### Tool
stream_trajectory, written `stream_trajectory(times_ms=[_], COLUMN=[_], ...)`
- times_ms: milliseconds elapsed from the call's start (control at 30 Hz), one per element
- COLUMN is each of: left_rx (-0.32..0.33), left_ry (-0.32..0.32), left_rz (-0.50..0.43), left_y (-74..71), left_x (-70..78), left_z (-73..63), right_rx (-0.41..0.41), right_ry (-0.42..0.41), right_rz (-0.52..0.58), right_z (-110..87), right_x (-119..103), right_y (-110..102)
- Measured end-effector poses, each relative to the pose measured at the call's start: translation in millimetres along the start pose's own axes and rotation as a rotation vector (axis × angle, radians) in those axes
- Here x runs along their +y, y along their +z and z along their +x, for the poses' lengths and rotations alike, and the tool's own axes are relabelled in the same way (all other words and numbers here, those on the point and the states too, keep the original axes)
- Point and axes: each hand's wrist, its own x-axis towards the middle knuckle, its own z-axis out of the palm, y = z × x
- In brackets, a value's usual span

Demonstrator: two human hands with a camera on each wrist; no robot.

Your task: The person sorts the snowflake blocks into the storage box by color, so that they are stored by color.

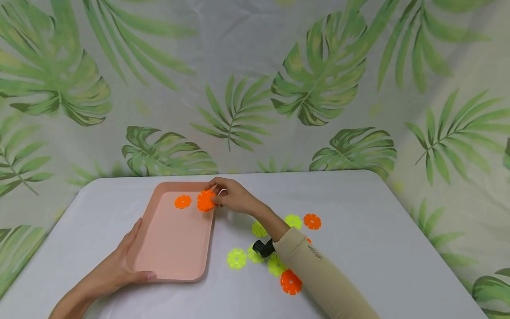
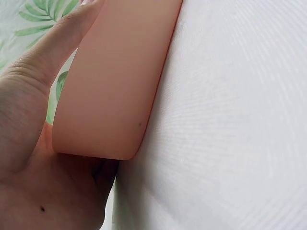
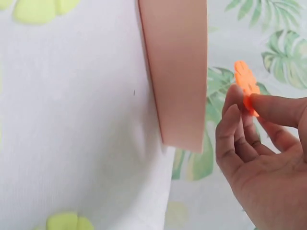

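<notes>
An orange flower-shaped disc [image 1: 206,200] is pinched between the thumb and fingers of my right hand [image 1: 236,195], over the far right part of the pink tray [image 1: 179,248]. In the right wrist view the held disc [image 3: 245,86] is seen nearly edge-on, above the tray wall [image 3: 177,72]. Another orange disc [image 1: 183,202] lies inside the tray near its far end. My left hand [image 1: 115,268] grips the tray's near left corner, thumb along the front edge and fingers along the left side. The left wrist view shows the tray's outer wall [image 2: 110,81] against that hand.
Right of the tray, several yellow-green flower discs [image 1: 237,258] lie scattered on the white table [image 1: 378,266]. Among them are orange ones [image 1: 291,282], partly hidden under the right sleeve [image 1: 318,270]. A leaf-patterned curtain [image 1: 247,57] hangs behind the table.
</notes>
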Motion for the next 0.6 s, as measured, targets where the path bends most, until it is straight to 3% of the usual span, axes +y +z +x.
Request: stream_trajectory(times_ms=[600], left_rx=[-0.007], left_ry=[-0.015], left_rz=[-0.015], left_y=[-0.2], left_x=[3.5], left_z=[-0.1], right_rx=[0.036], right_ry=[-0.001], right_rz=[-0.049], right_z=[25.8], right_x=[-2], right_y=[22])
